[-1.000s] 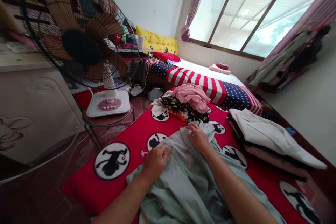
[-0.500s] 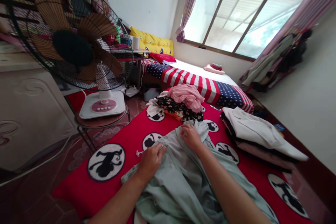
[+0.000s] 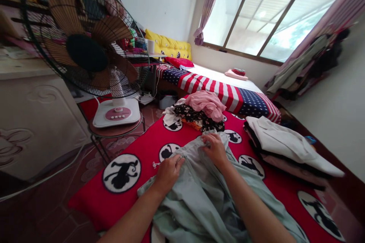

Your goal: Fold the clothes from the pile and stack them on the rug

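A pale green garment with a thin, wrinkled fabric lies spread in front of me, running off the bottom of the view. My left hand pinches its left edge between thumb and fingers. A small white cord end sticks out beside that hand, over the red cover. Farther up and to the right, my right hand has bent fingers gripping the cloth near the garment's far end. The fingertips are partly hidden, and folds cover much of the garment's shape.
A red cover with monkey-figure circles lies under the garment. Beyond are a pink cloth and a black floral cloth in a heap. Folded clothes are stacked at right. A fan stands on a stool at left.
My right hand's fingers have lifted and curled a little more at the garment's far end. My left hand keeps its pinch. The whole view has shifted slightly.
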`<state>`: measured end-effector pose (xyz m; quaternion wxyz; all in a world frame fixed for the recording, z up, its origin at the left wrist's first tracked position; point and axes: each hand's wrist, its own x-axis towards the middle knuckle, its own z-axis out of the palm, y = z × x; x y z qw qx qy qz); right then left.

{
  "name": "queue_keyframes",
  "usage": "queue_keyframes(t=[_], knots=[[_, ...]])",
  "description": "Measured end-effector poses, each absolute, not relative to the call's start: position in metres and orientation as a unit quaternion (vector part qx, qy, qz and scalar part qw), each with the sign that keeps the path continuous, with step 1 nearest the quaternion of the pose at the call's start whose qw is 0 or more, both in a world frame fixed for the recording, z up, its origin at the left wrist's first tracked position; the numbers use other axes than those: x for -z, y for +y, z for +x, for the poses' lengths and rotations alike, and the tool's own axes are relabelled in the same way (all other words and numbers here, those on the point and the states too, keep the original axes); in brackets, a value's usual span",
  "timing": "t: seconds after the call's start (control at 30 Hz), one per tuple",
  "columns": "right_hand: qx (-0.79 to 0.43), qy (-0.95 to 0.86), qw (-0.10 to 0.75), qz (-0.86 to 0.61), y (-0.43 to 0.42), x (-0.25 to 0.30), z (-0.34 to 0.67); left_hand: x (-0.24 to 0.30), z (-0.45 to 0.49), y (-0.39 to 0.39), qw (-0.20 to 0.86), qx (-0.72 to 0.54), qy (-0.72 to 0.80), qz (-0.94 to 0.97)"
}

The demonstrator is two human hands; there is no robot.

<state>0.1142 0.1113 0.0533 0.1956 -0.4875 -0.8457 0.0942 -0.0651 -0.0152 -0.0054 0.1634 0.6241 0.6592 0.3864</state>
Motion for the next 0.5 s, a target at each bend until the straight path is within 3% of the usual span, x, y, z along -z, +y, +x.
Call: queue_keyframes(t=[0.13, 0.37, 0.5], knots=[[-0.208, -0.835, 0.264, -0.436, 0.072, -0.05, 0.123, 0.004, -0.066, -0.015, 0.191, -0.429, 0.635, 0.613], [-0.414, -0.773, 0.261, -0.404, 0.036, -0.025, 0.125, 0.002, -0.069, -0.016, 0.233, -0.435, 0.612, 0.618], [-0.406, -0.798, 0.221, -0.387, 0.034, -0.027, 0.121, 0.002, -0.07, -0.017, 0.242, -0.428, 0.6, 0.631]])
